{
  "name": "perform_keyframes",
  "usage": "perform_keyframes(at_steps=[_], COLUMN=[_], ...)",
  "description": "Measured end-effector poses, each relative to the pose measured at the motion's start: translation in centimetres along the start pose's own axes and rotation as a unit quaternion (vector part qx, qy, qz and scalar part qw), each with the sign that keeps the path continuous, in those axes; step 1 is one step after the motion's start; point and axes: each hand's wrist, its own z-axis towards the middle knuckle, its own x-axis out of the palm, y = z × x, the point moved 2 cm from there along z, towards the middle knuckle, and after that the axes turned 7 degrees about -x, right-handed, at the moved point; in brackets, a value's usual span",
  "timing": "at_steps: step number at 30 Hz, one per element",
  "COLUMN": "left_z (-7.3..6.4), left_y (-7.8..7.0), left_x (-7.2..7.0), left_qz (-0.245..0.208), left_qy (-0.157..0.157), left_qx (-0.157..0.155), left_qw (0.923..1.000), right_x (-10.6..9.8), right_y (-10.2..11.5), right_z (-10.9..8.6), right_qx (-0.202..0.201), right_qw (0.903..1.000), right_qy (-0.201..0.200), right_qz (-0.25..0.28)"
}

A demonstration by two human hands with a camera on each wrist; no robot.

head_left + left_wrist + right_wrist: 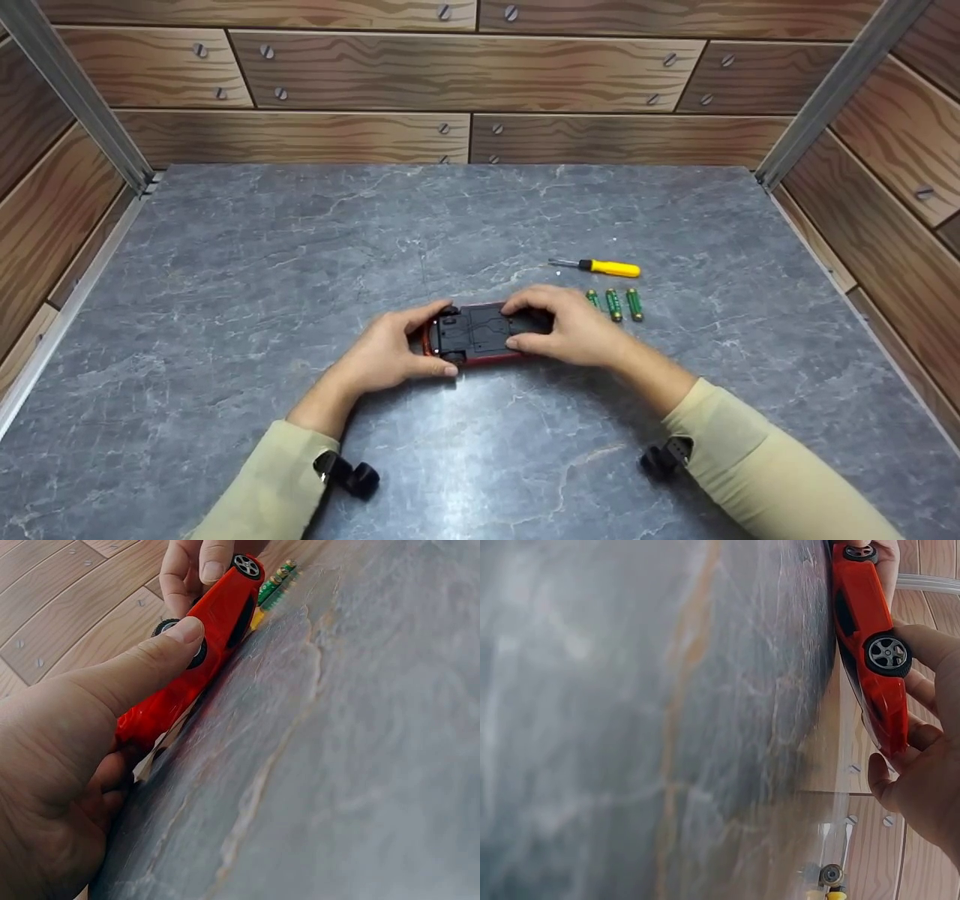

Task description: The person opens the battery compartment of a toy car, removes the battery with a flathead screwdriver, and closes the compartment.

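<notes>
A red toy car (pixel 486 330) lies upside down on the table, its black underside facing up and its wheels showing. My left hand (pixel 386 349) grips its left end, thumb along the near side by a wheel and a finger at the far side. From the right, my right hand (pixel 574 326) holds the other end, with thumb and forefinger bent onto the underside. That hand covers part of the car's right end. In the right wrist view, fingers of the right hand (pixel 930 765) curl around the end of the red body (pixel 870 637).
A screwdriver (pixel 611 268) with a yellow handle lies beyond my right hand. Three green batteries (pixel 614 305) lie beside that hand, one partly hidden. Small bright specks (pixel 558 273) dot the table near the screwdriver. Wood-patterned walls (pixel 465 71) enclose the grey marbled table (pixel 300 225).
</notes>
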Motion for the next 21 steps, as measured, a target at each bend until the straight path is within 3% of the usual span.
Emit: perform_keyframes(at_steps=[13,21], left_z=[-0.11,-0.03], left_y=[0.13,0.03], left_x=[0.1,0.01], left_qz=[-0.002,0.001], left_qy=[0.003,-0.004], left_qx=[-0.025,0.002], left_qw=[0.9997,1.0], right_x=[0.35,-0.02], right_y=[-0.4,-0.64], right_z=[-0.04,-0.42], right_qx=[0.0,-0.016], right_qw=[0.9997,0.9984], right_qy=[-0.001,-0.025], right_qz=[0.022,0.048])
